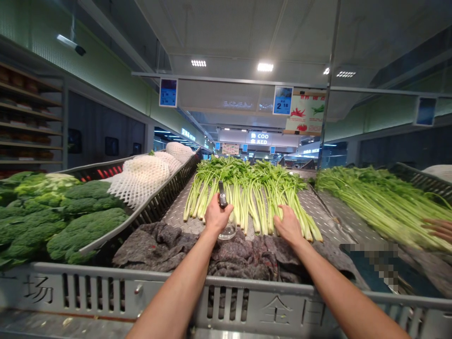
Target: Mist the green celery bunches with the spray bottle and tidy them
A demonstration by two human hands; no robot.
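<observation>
My left hand (216,214) is closed around a clear spray bottle (227,231) with a black nozzle, held upright in front of the celery. Leafy green celery (252,197) lies in a row on a patterned metal surface, with leaves at the back and pale stalk ends toward me. At the right part of the row, my right hand (287,225) is at the stalk ends with its fingers apart and nothing held. Whether its fingertips touch the stalks I cannot tell. A crumpled grey cloth (243,259) lies below both hands.
Broccoli (88,226) fills the left side, beside produce in white foam netting (144,174). A grey slotted crate edge (240,292) runs along the front. A mirror (381,141) on the right reflects the celery. Price signs (282,100) hang from a rail above.
</observation>
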